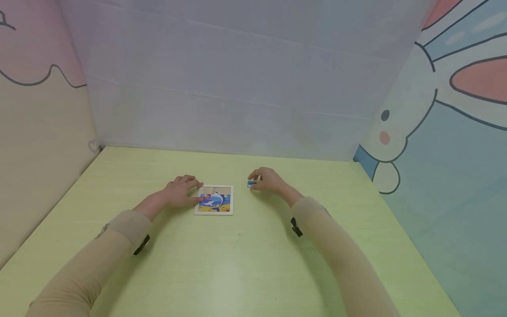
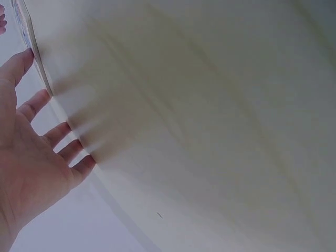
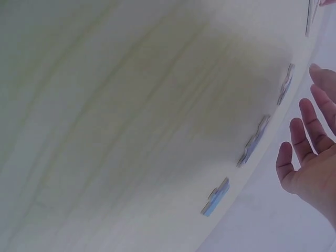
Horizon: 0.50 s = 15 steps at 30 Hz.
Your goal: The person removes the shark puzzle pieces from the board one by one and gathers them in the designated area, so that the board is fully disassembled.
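A small square jigsaw puzzle [image 1: 214, 200] in a white frame lies on the table, showing dolphins over a yellow seabed; plain wood shows along its top. My left hand [image 1: 182, 192] rests at its left side, thumb and index finger touching the frame. In the left wrist view the other fingers of this hand [image 2: 39, 152] are spread, their tips on the table. My right hand [image 1: 268, 180] hovers at blue puzzle pieces [image 1: 251, 184] right of the frame. The right wrist view shows three loose pieces [image 3: 254, 142] on the table beside loosely bent fingers [image 3: 310, 126], which hold nothing visible.
The pale yellow-green table [image 1: 237, 268] stretches toward me. A plain light curtain [image 1: 229, 88] hangs behind it. Printed cloth walls stand on both sides, the right one with a rabbit [image 1: 400, 127]. Each wrist carries a black strap [image 1: 296, 226].
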Available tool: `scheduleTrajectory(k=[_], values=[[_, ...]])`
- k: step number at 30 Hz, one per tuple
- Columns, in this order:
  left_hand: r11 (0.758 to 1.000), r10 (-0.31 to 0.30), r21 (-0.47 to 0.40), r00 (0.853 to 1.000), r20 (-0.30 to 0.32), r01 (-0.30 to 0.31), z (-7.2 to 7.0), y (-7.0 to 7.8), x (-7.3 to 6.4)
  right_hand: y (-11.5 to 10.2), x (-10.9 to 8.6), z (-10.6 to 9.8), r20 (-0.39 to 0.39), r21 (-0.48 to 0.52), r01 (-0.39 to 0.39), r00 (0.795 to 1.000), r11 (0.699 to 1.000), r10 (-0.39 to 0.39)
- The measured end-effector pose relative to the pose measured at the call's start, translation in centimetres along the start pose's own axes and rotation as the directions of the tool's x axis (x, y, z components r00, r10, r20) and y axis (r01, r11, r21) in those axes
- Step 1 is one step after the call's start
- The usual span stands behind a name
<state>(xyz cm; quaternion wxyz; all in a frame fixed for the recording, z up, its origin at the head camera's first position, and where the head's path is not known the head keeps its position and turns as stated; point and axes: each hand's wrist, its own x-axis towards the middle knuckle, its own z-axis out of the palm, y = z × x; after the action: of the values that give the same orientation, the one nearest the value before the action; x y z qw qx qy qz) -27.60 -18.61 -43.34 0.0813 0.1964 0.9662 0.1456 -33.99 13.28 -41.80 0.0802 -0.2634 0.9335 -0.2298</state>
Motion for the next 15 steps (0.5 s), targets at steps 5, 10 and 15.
scheduleTrajectory(k=[5, 10, 15], values=[[1.0, -0.01, 0.009, 1.0, 0.006, 0.01, -0.1, 0.4, 0.3, -1.3, 0.0, 0.5, -0.004, -0.024, -0.001, 1.0, 1.0, 0.001], [0.999, -0.028, 0.022, 1.0, -0.01, 0.028, -0.1, 0.9, 0.4, -2.5, 0.1, 1.2, 0.004, -0.009, 0.007, 1.0, 1.0, -0.007], [0.998, -0.047, 0.04, 0.998, -0.032, 0.048, 0.1, 1.5, 0.5, -3.8, 0.0, 2.1, 0.046, -0.023, 0.032, 0.998, 0.999, -0.031]])
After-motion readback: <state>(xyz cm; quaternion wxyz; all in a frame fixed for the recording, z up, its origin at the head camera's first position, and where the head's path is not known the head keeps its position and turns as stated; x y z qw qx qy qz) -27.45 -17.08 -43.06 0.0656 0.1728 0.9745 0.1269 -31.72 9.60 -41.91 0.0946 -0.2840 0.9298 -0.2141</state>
